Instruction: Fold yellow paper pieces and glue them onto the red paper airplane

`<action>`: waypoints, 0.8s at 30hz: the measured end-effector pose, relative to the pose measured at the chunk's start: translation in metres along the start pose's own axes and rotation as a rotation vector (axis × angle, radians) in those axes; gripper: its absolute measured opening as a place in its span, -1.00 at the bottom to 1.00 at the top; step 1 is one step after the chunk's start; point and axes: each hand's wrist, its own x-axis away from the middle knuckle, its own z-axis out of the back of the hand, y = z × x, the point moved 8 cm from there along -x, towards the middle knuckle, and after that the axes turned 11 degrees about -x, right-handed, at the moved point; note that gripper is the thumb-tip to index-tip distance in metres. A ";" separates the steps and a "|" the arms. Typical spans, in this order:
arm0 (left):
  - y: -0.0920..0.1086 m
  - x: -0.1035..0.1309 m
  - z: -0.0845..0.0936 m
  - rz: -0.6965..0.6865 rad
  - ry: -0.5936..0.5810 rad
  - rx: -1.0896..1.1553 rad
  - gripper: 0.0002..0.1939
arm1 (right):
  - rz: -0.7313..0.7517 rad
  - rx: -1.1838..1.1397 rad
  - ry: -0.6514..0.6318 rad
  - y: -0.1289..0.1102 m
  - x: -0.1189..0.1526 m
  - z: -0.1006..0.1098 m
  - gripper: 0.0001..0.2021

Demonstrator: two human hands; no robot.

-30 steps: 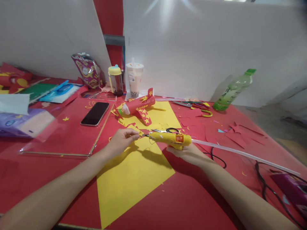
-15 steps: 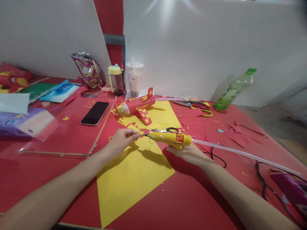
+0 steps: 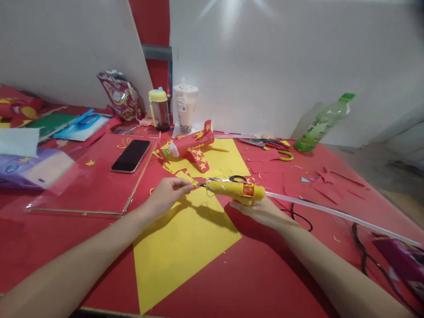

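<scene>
My right hand (image 3: 256, 211) is wrapped round the handle of a yellow hot glue gun (image 3: 228, 190), its nozzle pointing left. A long clear glue stick (image 3: 331, 213) runs out of the back. My left hand (image 3: 170, 192) is closed in a pinch on a small yellow paper piece (image 3: 194, 182) at the nozzle tip; its shape is partly hidden by the fingers. Below both hands lies a yellow sheet of paper (image 3: 182, 256). Just behind the gun are scissors (image 3: 236, 179) with black handles. A red toy plane (image 3: 192, 145) with yellow stars rests beyond on another yellow sheet (image 3: 232, 159).
A phone (image 3: 130, 156), a tissue pack (image 3: 33, 170) and a loose yellow star (image 3: 90, 163) lie left. Behind stand a snack bag (image 3: 121, 97), a yellow-lidded bottle (image 3: 159, 110) and a milk tea cup (image 3: 186, 108). A green bottle (image 3: 323, 126), red scraps (image 3: 327, 187) and a black cable (image 3: 362, 251) are right.
Almost nothing differs. The view has shifted very slightly, and both hands keep their places, with the nozzle still at the yellow paper piece.
</scene>
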 end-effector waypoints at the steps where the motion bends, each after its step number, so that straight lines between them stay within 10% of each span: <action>1: 0.000 0.000 0.000 -0.007 -0.002 -0.010 -0.86 | 0.013 0.005 0.007 -0.002 0.000 0.000 -0.65; 17: 0.040 0.009 0.014 -0.553 0.234 -0.617 -0.82 | 0.099 -0.188 0.513 0.015 -0.005 0.051 -0.74; 24: 0.041 0.004 0.031 -0.494 0.316 -0.635 -0.84 | 0.108 -0.302 0.630 0.031 -0.004 0.069 -0.66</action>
